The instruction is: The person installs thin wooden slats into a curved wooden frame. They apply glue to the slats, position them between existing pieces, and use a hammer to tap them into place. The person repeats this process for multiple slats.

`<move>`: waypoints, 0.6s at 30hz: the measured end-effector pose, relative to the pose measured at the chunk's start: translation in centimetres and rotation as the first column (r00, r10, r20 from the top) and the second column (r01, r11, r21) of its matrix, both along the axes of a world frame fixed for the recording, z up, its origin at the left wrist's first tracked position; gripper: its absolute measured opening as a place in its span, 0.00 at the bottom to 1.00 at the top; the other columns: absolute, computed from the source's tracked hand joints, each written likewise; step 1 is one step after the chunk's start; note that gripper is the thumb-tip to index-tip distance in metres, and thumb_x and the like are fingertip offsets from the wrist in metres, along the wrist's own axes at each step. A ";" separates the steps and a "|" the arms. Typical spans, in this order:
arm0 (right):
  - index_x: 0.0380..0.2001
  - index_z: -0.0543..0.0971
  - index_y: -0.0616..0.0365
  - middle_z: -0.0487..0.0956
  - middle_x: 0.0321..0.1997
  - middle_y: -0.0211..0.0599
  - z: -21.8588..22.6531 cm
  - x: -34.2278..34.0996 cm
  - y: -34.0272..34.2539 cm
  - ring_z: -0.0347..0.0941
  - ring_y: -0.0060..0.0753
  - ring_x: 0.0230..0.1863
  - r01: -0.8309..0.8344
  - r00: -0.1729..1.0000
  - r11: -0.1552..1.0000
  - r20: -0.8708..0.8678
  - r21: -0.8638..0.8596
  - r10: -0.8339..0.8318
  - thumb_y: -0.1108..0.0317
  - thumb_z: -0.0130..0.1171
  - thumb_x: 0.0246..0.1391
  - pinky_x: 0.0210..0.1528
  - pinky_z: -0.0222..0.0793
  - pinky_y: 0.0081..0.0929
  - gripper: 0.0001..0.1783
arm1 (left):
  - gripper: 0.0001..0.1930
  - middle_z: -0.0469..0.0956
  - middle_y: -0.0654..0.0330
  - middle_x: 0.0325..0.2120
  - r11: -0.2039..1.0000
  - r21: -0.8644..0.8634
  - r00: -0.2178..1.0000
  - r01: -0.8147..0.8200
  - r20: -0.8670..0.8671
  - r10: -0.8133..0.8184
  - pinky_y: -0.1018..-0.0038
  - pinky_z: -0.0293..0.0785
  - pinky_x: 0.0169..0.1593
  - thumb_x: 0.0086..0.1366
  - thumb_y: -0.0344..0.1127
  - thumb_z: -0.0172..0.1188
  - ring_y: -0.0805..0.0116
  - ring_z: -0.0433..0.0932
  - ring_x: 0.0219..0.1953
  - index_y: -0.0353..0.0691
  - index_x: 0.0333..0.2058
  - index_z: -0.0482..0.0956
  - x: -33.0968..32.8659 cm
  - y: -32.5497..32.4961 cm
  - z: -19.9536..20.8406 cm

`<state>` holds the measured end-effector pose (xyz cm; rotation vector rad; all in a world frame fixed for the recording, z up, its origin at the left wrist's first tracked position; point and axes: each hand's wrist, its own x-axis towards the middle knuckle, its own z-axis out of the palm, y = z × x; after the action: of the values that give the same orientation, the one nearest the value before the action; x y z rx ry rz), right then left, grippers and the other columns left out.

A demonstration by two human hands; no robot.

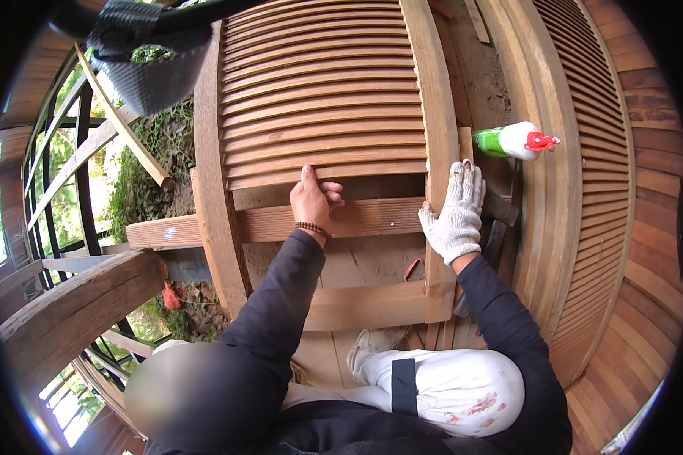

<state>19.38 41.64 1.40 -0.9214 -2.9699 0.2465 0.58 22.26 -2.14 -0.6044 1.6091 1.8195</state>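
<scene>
**Bare left hand (313, 203) at the lowest slat (357, 175), gloved right hand (455, 216) at the right stile (441, 129) of a louvred panel**

In the head view, the louvred wooden panel is laid flat in front of the person, its slats set between the left stile (211, 136) and the right stile. The lowest slat is found at the near end of the slat row. Below it an opening is left, crossed by a ribbed plank (391, 216), and nearer to the body the frame is closed by the bottom rail (379, 306).

By the left hand, one digit is stretched to the edge of the lowest slat and seems to be touching it; the other fingers are curled, and whether something is held in them cannot be told. The right hand is laid flat on the right stile, with its fingers straight and close together, the thumb apart, and nothing seen in it. Just beyond its fingertips a green and white bottle (516, 141) with a red cap is seen.

For good work here, it is judged that the stile should be kept steady by the flat palm, while the slat is pressed gently and evenly along its length, so that neither end is tilted. The bare fingertips should be kept out of the narrow gaps.
</scene>
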 end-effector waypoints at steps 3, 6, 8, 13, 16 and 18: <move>0.74 0.52 0.70 0.51 0.79 0.63 -0.4 0.0 0.2 0.42 0.67 0.80 0.003 0.999 1.000 -0.033 -0.002 -0.003 0.51 0.63 0.50 0.80 0.34 0.56 0.56 | 0.18 0.80 0.57 0.23 0.998 0.056 1.000 -0.022 0.019 0.021 0.71 0.76 0.23 0.79 0.51 0.49 0.72 0.74 0.18 0.40 0.40 0.71 -0.1 0.1 0.6; 0.75 0.52 0.70 0.51 0.79 0.63 -0.2 0.4 0.5 0.42 0.67 0.80 -0.010 0.999 0.999 -0.050 -0.038 0.009 0.52 0.64 0.50 0.81 0.34 0.56 0.56 | 0.22 0.80 0.57 0.22 0.984 0.125 0.990 0.125 0.056 -0.133 0.73 0.74 0.21 0.80 0.50 0.44 0.72 0.74 0.17 0.36 0.37 0.74 -0.8 -1.7 0.2; 0.75 0.52 0.70 0.51 0.79 0.63 0.0 0.1 0.4 0.42 0.67 0.80 -0.001 0.999 1.000 -0.034 -0.030 0.000 0.52 0.64 0.49 0.81 0.34 0.56 0.56 | 0.23 0.78 0.60 0.21 0.991 0.094 0.993 0.092 0.063 -0.098 0.75 0.68 0.20 0.81 0.50 0.44 0.74 0.72 0.17 0.36 0.36 0.75 -0.8 -1.4 0.0; 0.75 0.52 0.69 0.51 0.79 0.62 -0.2 -0.1 0.2 0.42 0.67 0.80 0.015 0.999 0.999 -0.040 -0.031 -0.016 0.54 0.64 0.48 0.81 0.34 0.56 0.56 | 0.22 0.72 0.66 0.18 0.997 0.055 0.999 0.047 0.005 -0.048 0.76 0.63 0.20 0.80 0.51 0.46 0.77 0.66 0.16 0.36 0.38 0.76 0.0 -0.2 0.2; 0.75 0.52 0.69 0.51 0.79 0.62 0.1 0.1 0.1 0.42 0.67 0.80 0.010 0.999 0.999 -0.032 -0.042 -0.011 0.53 0.64 0.48 0.80 0.34 0.57 0.56 | 0.23 0.71 0.67 0.17 0.998 0.013 0.998 0.054 0.024 -0.055 0.77 0.60 0.18 0.80 0.51 0.45 0.78 0.64 0.15 0.36 0.37 0.76 0.6 -0.2 0.3; 0.75 0.52 0.69 0.51 0.79 0.62 0.1 0.1 0.0 0.42 0.67 0.80 0.005 0.999 0.999 -0.038 -0.048 -0.006 0.53 0.64 0.48 0.80 0.35 0.57 0.56 | 0.24 0.71 0.67 0.17 0.999 0.016 0.999 0.043 0.033 -0.043 0.78 0.59 0.18 0.80 0.53 0.45 0.78 0.64 0.14 0.36 0.37 0.76 0.2 0.1 0.3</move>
<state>19.51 41.64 1.53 -0.9186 -2.9384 0.3327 0.79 22.33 -1.87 -0.5858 1.5734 1.7797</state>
